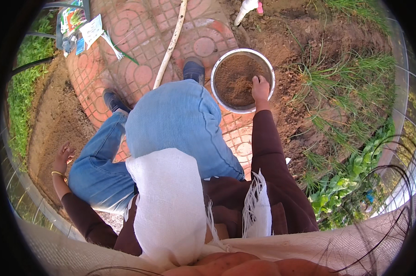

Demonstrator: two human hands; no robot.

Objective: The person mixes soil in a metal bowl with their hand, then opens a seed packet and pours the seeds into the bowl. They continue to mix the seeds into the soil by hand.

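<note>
A round metal basin [214, 87] of loose brown soil [235, 76] stands on the paving just beyond my right knee. Over the right part of that soil is my right hand [261, 88], its fingers curled closed and touching the soil. They appear to grip some of it, though most of the palm is hidden. My left hand [65, 155] is out to the left, beside my bent left leg and above a strip of bare soil [49, 119]. Its fingers are loosely bent and apart, with nothing visible in them; a yellow bangle [58, 174] circles the wrist.
A pale hose [173, 39] runs across the red paving tiles [139, 27]. A grey crate [60, 34] with colourful packets stands at the far left. At the right, grassy green plants [341, 87] grow in soil, near a white pipe [245, 9]. Low edging borders both beds.
</note>
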